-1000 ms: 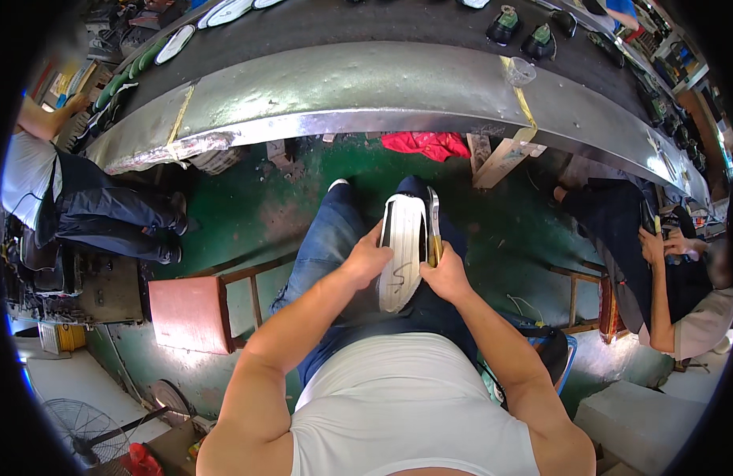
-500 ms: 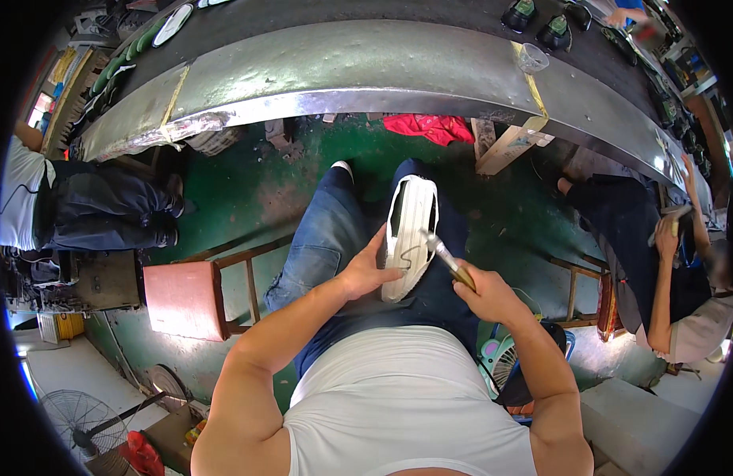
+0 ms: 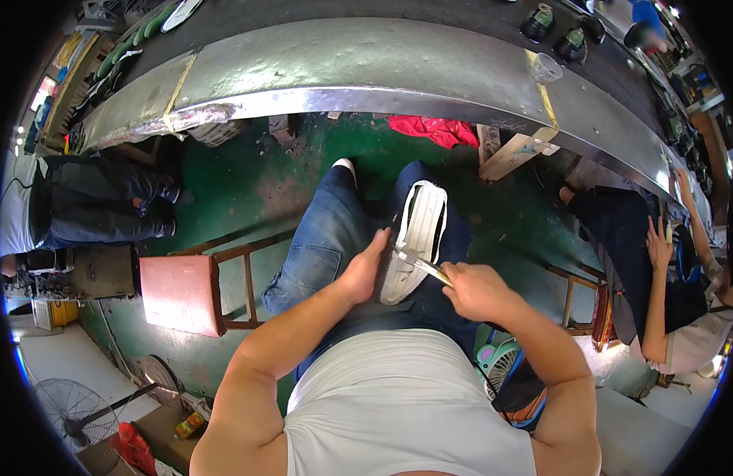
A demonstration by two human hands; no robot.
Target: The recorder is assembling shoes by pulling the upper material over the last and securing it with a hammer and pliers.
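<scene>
A white shoe [image 3: 424, 218] lies lengthwise over my lap with its pale underside up and the far end resting on my right thigh. Along its left edge, my left hand [image 3: 369, 266] holds it; part of the fingers is hidden by the shoe. My right hand [image 3: 479, 290] grips a hammer [image 3: 432, 270] by its handle, coming in from the right. The hammer's metal head lies over the middle of the underside; whether it touches cannot be made out.
A metal-edged conveyor bench [image 3: 319, 67] curves across the front, with dark shoes [image 3: 573, 44] on it at right. A red-topped stool [image 3: 180, 293] stands left. One person [image 3: 104, 194] is at left, another [image 3: 620, 246] at right. A small fan [image 3: 501, 361] sits by my right elbow.
The hammer head has moved left and nearer to me over the underside. My left thumb has come off the top of the shoe to its side. The shoe has tilted slightly right.
</scene>
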